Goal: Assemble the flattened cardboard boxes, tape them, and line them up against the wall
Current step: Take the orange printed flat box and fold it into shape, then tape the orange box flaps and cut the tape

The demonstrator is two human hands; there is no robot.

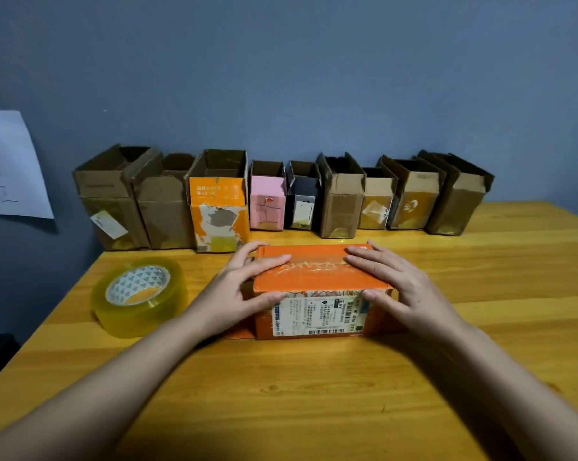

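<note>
Both hands flat on the orange box mid-frame, left hand and right hand pressing its taped top, thumbs on the front. Tape roll sits left on the wooden table; open boxes line the blue wall behind.

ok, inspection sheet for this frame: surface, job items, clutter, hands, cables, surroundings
surface: wooden table, yellow-brown planks, set against the wall.
job's things: orange box lying at table centre, clear tape strip along its top, shipping label on the near side; tape roll lying flat to its left; row of open-topped boxes standing along the wall.
clutter: nothing seen.
grippers: left hand and right hand lie with straight fingers on the orange box's top, thumbs on its near face.
cables: nothing seen.
surroundings: blue-grey wall; paper sheet on it at left.
</note>
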